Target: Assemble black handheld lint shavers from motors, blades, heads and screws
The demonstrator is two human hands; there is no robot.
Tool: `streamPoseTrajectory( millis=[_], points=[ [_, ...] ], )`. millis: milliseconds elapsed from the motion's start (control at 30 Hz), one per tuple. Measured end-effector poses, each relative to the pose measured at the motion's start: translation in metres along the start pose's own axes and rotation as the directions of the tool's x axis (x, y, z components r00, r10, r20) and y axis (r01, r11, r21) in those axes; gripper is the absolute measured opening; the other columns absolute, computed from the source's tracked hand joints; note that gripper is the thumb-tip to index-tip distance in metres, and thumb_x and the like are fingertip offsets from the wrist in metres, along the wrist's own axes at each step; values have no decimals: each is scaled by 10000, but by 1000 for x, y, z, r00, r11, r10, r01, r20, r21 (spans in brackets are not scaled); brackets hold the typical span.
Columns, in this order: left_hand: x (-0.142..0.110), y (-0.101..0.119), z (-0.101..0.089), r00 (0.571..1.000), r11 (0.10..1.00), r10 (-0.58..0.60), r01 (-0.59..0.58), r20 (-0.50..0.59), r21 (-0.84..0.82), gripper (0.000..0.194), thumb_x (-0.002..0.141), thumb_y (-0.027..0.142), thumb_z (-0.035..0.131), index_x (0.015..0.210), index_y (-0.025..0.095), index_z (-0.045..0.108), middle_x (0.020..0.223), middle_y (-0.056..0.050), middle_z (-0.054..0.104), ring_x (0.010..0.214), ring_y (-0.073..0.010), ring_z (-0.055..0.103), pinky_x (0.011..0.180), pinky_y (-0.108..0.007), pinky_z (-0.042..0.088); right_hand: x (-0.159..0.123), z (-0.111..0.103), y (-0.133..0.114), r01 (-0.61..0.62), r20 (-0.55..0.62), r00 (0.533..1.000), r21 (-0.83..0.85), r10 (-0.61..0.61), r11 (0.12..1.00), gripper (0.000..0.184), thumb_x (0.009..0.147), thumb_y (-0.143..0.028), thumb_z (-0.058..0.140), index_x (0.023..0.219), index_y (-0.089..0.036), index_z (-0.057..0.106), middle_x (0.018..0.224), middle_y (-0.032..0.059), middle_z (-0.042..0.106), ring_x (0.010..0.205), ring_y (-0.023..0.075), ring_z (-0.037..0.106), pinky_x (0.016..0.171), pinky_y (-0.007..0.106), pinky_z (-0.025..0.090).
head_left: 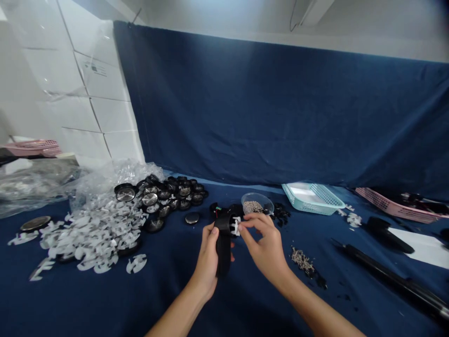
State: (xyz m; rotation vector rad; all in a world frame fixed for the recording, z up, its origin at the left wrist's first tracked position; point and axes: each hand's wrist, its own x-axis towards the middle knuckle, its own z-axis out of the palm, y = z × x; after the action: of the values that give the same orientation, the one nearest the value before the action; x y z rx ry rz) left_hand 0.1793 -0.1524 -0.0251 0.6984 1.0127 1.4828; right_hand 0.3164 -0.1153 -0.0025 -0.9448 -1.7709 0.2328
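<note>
My left hand [206, 262] grips a black cylindrical handle [223, 248] upright, with small coloured wires at its top end. My right hand [261, 243] pinches a small white plastic piece [235, 226] against the handle's round open end. Just behind the hands stands a clear bowl [257, 204] holding small grey-brown grains or screws. Several black discs with metal faces [150, 199] lie heaped to the left, beside a large pile of white plastic pieces [94, 238]. A small scatter of the grey-brown bits [302, 261] lies to the right of my right hand.
A dark blue cloth [242, 309] covers the table, with a blue curtain [245, 112] behind it. A teal basket [312, 199] and a pink basket [393, 206] stand at the back right. A long black rod [393, 276] lies at right; bubble wrap [115, 182] lies at back left.
</note>
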Motion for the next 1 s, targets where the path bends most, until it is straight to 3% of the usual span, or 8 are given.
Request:
streamPoseTrajectory(
  millis=[100, 333, 567, 833, 900, 1000],
  points=[
    [0, 1, -2, 1000, 1000, -13, 13, 12, -10, 391, 822, 567, 549, 1058, 258, 505, 696, 30, 632, 517, -108, 599, 472, -182, 449, -1, 0, -4, 125, -2, 992, -13, -125, 992, 144, 891, -180, 556, 906, -202, 697, 919, 66, 693, 890, 203, 617, 802, 373, 511],
    [2, 0, -1, 998, 997, -60, 61, 26, -46, 393, 833, 586, 515, 1013, 238, 479, 639, 21, 635, 490, -122, 582, 486, -214, 470, 2, 0, 7, 345, 12, 938, -147, -347, 927, 265, 890, -75, 517, 1087, -197, 647, 922, 62, 696, 843, 194, 602, 759, 351, 488],
    [3, -4, -2, 989, 986, -141, 144, 33, -88, 462, 831, 609, 502, 1067, 211, 501, 626, -2, 646, 477, -155, 593, 474, -252, 473, 7, -9, 14, 557, 125, 828, -286, -546, 780, 291, 840, -10, 558, 1052, -187, 652, 924, 56, 704, 794, 189, 574, 703, 341, 397],
    [5, -11, 0, 957, 947, -287, 290, 46, -138, 535, 831, 613, 480, 1128, 169, 506, 615, -35, 651, 460, -163, 584, 447, -262, 470, 23, -23, 24, 741, 313, 670, -223, -673, 634, 276, 861, -68, 580, 1128, -113, 631, 965, 77, 701, 853, 202, 565, 731, 354, 418],
    [5, -12, 1, 953, 943, -299, 302, 45, -139, 528, 831, 611, 478, 1121, 170, 504, 613, -34, 647, 450, -161, 579, 436, -258, 463, 28, -25, 25, 750, 339, 656, -196, -674, 632, 263, 862, -68, 589, 1118, -107, 635, 962, 69, 703, 849, 197, 566, 727, 351, 421],
    [5, -13, 1, 957, 948, -288, 290, 41, -132, 523, 825, 630, 475, 1093, 181, 504, 609, -29, 643, 431, -153, 562, 429, -252, 451, 31, -24, 25, 731, 358, 672, -180, -648, 658, 244, 866, -64, 582, 1096, -116, 646, 937, 59, 702, 835, 199, 562, 713, 360, 414]
  ],
)
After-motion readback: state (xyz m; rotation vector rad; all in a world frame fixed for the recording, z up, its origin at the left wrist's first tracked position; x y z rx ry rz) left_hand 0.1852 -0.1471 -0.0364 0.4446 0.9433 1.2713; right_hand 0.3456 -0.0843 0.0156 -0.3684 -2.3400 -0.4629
